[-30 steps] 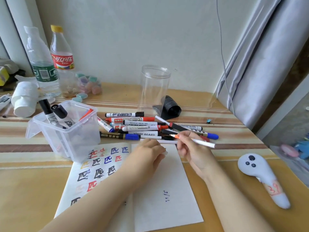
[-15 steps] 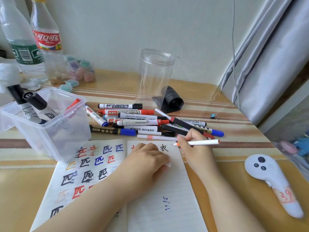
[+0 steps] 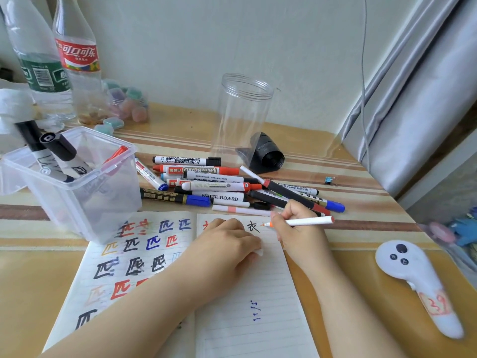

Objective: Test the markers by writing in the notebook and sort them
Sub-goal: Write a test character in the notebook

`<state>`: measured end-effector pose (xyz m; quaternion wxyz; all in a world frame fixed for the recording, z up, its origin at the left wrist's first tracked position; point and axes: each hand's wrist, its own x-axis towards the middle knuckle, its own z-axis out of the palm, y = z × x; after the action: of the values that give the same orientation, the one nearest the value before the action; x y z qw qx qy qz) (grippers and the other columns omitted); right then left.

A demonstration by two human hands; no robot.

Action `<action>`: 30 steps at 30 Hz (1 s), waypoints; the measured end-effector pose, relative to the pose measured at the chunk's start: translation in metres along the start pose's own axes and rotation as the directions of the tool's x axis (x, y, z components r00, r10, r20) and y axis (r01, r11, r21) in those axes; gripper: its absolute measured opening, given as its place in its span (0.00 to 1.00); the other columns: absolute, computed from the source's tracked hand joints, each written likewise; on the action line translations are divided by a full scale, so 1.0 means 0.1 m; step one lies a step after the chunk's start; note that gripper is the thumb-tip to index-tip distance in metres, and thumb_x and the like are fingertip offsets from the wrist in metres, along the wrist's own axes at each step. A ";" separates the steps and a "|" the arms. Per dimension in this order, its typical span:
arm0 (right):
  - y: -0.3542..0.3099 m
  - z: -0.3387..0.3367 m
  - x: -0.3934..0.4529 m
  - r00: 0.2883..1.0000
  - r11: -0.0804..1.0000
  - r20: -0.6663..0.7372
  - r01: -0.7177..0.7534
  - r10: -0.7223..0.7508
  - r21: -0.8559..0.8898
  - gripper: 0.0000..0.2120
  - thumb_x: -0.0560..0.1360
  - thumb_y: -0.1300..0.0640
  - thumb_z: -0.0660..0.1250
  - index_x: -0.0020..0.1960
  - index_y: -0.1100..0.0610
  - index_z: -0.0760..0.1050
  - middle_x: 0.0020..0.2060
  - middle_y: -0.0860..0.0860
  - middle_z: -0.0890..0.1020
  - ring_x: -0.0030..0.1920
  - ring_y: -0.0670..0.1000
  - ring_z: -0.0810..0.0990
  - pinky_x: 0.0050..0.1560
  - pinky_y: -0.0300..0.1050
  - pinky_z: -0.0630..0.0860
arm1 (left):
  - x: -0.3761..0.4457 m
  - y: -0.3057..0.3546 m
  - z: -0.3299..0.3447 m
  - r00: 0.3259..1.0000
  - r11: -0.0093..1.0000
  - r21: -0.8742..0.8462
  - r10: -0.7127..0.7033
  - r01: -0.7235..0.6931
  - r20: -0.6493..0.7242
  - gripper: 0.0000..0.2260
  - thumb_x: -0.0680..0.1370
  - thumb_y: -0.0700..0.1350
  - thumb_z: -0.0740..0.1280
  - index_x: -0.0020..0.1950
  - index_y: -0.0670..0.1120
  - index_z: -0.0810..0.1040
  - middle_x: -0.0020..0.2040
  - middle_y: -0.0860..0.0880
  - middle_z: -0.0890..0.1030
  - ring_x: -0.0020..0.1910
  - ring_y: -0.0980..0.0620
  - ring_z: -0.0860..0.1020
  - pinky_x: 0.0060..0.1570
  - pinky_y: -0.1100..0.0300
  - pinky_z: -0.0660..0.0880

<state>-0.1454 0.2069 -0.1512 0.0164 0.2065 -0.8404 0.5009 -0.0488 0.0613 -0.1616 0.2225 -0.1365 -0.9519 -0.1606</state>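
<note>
Right hand (image 3: pixel 296 228) pinching orange-tipped white marker (image 3: pixel 307 221) on open notebook (image 3: pixel 253 293) beside black "衣"; left hand (image 3: pixel 227 244) curled, pressing page, something white underneath. "WHITE BOARD" marker pile (image 3: pixel 222 184) just beyond.

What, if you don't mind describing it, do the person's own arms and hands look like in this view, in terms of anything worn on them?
Both forearms enter from the bottom edge, bare as far as the frame shows: no sleeve or cuff appears. The left hand and right hand wear no gloves, and no ring, watch or bracelet can be seen. No cables or markings are attached to either arm.
</note>
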 end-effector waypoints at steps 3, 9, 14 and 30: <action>0.00 -0.02 0.01 0.998 1.000 -0.065 0.016 -0.015 0.003 0.19 0.74 0.63 0.66 0.30 0.55 0.59 0.23 0.50 0.64 0.27 0.48 0.64 0.28 0.42 0.60 | -0.01 0.00 0.01 1.000 1.000 -0.024 -0.001 0.002 0.008 0.11 0.74 0.50 0.56 0.45 0.54 0.79 0.41 0.60 0.82 0.42 0.57 0.75 0.42 0.66 0.65; 0.00 0.00 0.00 1.000 1.000 -0.002 0.014 -0.014 -0.002 0.18 0.75 0.60 0.66 0.31 0.56 0.60 0.23 0.52 0.67 0.23 0.43 0.67 0.30 0.43 0.65 | 0.00 0.00 0.00 1.000 1.000 -0.009 0.001 -0.001 0.007 0.11 0.73 0.50 0.56 0.44 0.55 0.79 0.41 0.61 0.82 0.41 0.57 0.75 0.41 0.66 0.65; -0.02 0.00 -0.02 1.000 0.999 0.027 -0.015 0.015 0.032 0.17 0.75 0.60 0.66 0.31 0.56 0.62 0.21 0.52 0.71 0.22 0.44 0.68 0.27 0.41 0.66 | 0.00 0.00 -0.01 1.000 1.000 0.008 0.004 -0.004 0.006 0.12 0.73 0.51 0.56 0.44 0.55 0.79 0.40 0.61 0.81 0.41 0.58 0.75 0.40 0.67 0.64; 0.00 -0.01 -0.01 1.000 1.000 -0.012 0.003 -0.003 0.000 0.18 0.74 0.60 0.66 0.31 0.56 0.60 0.24 0.53 0.66 0.27 0.48 0.66 0.30 0.43 0.64 | -0.01 0.00 -0.03 0.999 0.999 -0.038 0.003 -0.001 0.047 0.11 0.74 0.50 0.56 0.45 0.54 0.78 0.42 0.60 0.82 0.42 0.56 0.76 0.41 0.64 0.66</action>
<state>-0.1451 0.2086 -0.1511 0.0223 0.2047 -0.8399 0.5022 -0.0468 0.0599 -0.1601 0.1975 -0.1454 -0.9535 -0.1752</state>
